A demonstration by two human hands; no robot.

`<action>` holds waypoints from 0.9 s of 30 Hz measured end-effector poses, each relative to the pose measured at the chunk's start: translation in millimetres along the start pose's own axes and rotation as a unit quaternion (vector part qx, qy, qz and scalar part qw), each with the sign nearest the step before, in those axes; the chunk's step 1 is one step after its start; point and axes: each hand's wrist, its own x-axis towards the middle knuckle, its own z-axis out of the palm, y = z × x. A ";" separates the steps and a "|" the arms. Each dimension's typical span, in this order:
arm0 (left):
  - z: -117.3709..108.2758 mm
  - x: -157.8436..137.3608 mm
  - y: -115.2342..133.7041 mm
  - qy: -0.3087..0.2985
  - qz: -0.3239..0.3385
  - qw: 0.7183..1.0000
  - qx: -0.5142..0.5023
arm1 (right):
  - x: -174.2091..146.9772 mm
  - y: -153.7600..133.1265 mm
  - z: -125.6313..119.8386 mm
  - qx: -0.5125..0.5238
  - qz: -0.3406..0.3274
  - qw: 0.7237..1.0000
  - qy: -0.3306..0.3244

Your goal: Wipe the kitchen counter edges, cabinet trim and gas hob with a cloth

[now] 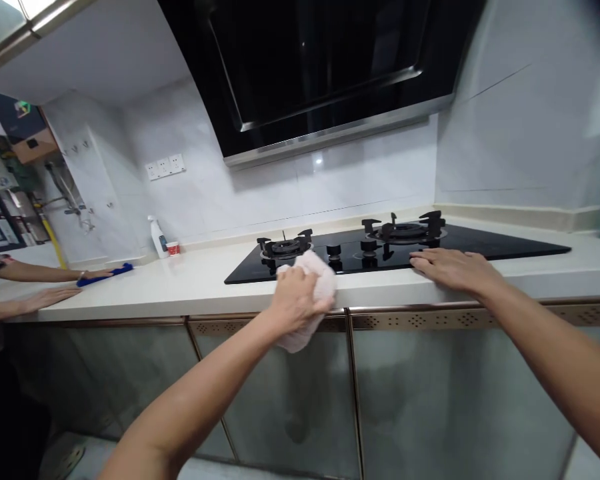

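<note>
My left hand grips a pale pinkish-white cloth against the front edge of the white countertop. Part of the cloth hangs below the edge, over the cabinet front. The black gas cooktop lies just behind it, with a left burner, a right burner and two control knobs. Flat on the cooktop's front border and the counter edge rests my right hand, its fingers stretched out and nothing in it.
A dark range hood overhangs the cooktop. Far left, another person's hand presses a blue cloth on the counter. A white spray bottle and a red-and-white cup stand near the wall. Glass-fronted cabinets run below.
</note>
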 end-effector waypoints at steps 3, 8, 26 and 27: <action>-0.6 51.5 66.0 -0.046 0.073 0.994 -0.062 | 2.4 3.8 2.4 -0.007 0.003 1.000 0.004; 7.3 97.4 130.7 -0.065 0.124 0.985 -0.098 | 6.2 19.5 9.4 -0.033 -0.087 0.995 0.037; 18.3 -102.2 -135.6 0.039 -0.119 0.989 0.083 | 4.1 13.3 5.7 -0.023 0.005 1.000 -0.011; 9.9 -117.0 -156.2 0.020 -0.148 0.983 0.104 | 5.3 14.0 7.0 -0.022 0.004 1.000 -0.010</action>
